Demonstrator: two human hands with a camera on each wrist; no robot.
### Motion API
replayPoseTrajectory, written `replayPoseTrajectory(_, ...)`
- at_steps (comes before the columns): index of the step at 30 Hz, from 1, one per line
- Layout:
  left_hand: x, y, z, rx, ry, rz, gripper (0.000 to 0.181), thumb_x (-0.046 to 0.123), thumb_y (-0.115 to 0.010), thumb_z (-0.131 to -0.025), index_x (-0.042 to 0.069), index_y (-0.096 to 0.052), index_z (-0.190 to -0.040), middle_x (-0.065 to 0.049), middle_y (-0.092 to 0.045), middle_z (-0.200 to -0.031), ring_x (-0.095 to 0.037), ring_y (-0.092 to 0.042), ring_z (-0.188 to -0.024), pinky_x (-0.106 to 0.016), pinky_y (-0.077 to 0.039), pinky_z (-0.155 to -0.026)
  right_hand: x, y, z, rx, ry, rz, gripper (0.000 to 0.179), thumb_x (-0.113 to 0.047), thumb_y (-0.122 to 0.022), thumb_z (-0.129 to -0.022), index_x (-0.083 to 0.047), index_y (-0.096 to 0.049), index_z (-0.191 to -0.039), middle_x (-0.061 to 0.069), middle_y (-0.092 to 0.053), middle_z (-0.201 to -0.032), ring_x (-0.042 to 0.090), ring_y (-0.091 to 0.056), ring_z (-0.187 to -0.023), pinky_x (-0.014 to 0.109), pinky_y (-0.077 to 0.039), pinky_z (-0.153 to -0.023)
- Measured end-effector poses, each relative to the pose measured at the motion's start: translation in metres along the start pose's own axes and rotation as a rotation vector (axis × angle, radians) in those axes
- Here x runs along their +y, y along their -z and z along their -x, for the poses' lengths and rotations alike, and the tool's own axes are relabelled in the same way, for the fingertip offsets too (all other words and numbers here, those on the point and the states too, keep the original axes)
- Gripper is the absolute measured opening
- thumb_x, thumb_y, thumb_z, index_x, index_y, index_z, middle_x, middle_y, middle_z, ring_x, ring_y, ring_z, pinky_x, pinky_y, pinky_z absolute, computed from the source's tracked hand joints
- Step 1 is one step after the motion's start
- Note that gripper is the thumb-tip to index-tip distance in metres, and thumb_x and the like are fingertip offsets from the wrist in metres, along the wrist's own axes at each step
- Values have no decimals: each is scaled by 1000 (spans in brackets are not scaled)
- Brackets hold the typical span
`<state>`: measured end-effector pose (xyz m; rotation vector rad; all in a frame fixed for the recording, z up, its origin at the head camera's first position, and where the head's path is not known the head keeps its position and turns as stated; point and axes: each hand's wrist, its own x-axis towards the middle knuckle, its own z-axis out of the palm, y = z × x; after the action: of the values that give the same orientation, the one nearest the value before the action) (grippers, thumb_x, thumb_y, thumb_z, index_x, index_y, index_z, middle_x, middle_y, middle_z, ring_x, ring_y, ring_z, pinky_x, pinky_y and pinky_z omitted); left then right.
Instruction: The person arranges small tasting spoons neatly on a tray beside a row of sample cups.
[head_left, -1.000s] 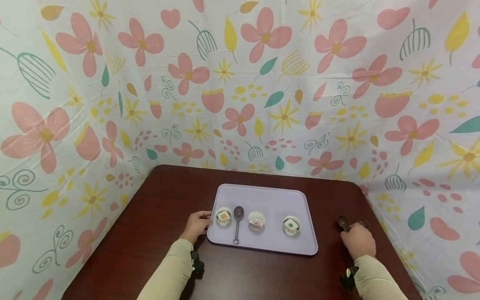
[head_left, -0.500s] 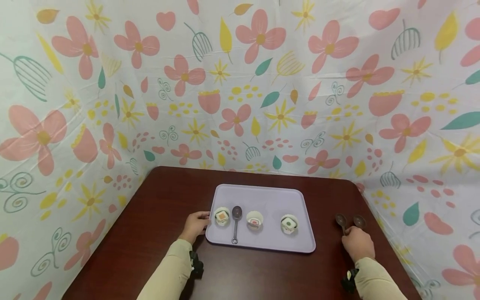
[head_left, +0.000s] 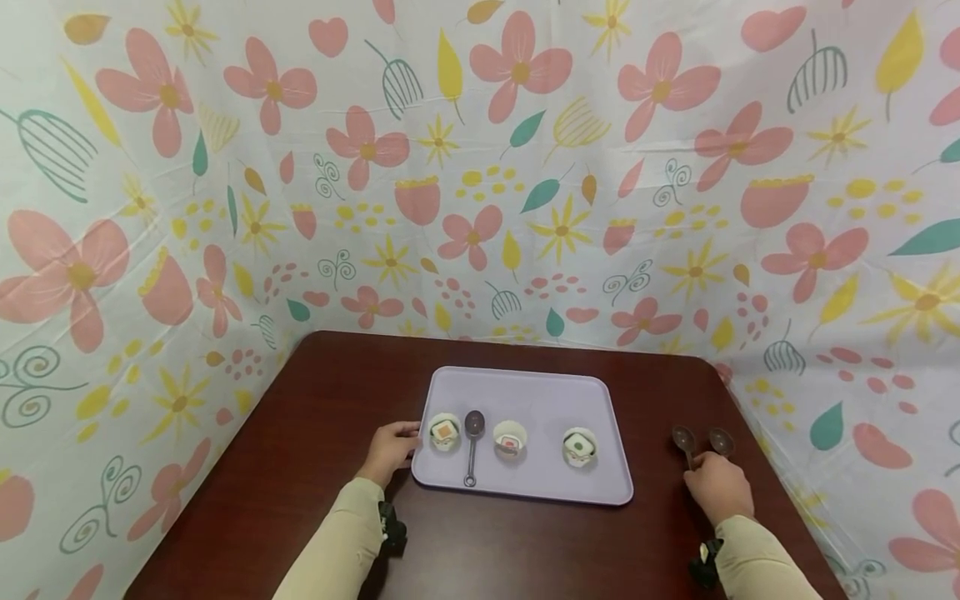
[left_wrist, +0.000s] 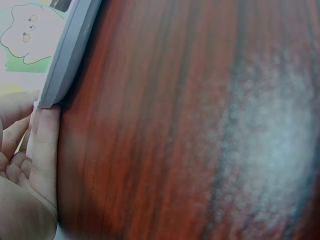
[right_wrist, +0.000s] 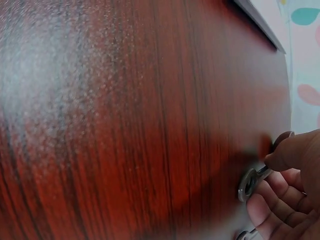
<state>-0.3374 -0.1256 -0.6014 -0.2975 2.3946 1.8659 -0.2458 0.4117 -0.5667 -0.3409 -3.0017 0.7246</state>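
My left hand (head_left: 393, 452) grips the left edge of a pale lilac tray (head_left: 525, 392), thumb on top and fingers against the underside, as the left wrist view shows. On the tray, a dark spoon (head_left: 472, 450) lies between a small white cup (head_left: 445, 446) with an orange-topped piece and another cup (head_left: 517, 433) with a pinkish piece. Farther right sits a cup (head_left: 579, 459) with a green-dotted piece. Right of the tray, my right hand (head_left: 721, 487) pinches the handle of a dark spoon (head_left: 683, 437) between thumb and fingers. A second spoon (head_left: 722, 442) lies beside it, its handle hidden by the hand.
The dark red-brown table (head_left: 330, 375) carries everything, its right edge close to my right hand. A flower-patterned cloth (head_left: 480, 167) hangs along the back and both sides.
My right hand has drawn back slightly towards me, and both spoon bowls beside it show more fully. The left hand keeps its grip on the tray; the camera view shifted slightly.
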Motion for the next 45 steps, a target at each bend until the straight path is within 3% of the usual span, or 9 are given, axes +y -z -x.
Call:
replayPoseTrajectory(18, 2, 1, 4, -10, 4, 16, 36, 2, -69, -91, -1, -68, -127, -16, -66, -112, -28, -68, -100, -44, -61, -76, -18, 5, 1, 30, 30, 2, 38, -14, -61, -94, 16, -62, -117, 33, -67, -106, 43, -66, -85, 55, -54, -69)
replayPoseTrajectory(24, -1, 3, 5, -10, 22, 11, 35, 2, -70, -91, 0, -68, -126, -15, -66, -111, -28, -68, -99, -45, -61, -76, -33, 4, -1, 66, 56, 20, 35, -12, -61, -89, 15, -64, -112, 28, -69, -100, 36, -66, -80, 55, -53, -68)
replayPoseTrajectory(29, 0, 3, 3, -25, -3, 12, 36, 3, -69, -91, -1, -68, -127, -16, -66, -111, -29, -68, -100, -45, -61, -76, -45, 3, -2, 113, 90, 32, 32, -11, -61, -86, 13, -66, -107, 24, -71, -92, 33, -65, -73, 56, -53, -69)
replayPoseTrajectory(45, 1, 1, 2, -9, 13, -10, 35, 4, -70, -92, 0, -68, -127, -16, -66, -113, -29, -67, -102, -45, -61, -78, -71, -5, 2, 121, 100, -35, 33, -9, -61, -85, 12, -66, -109, 20, -70, -92, 27, -64, -73, 48, -54, -64)
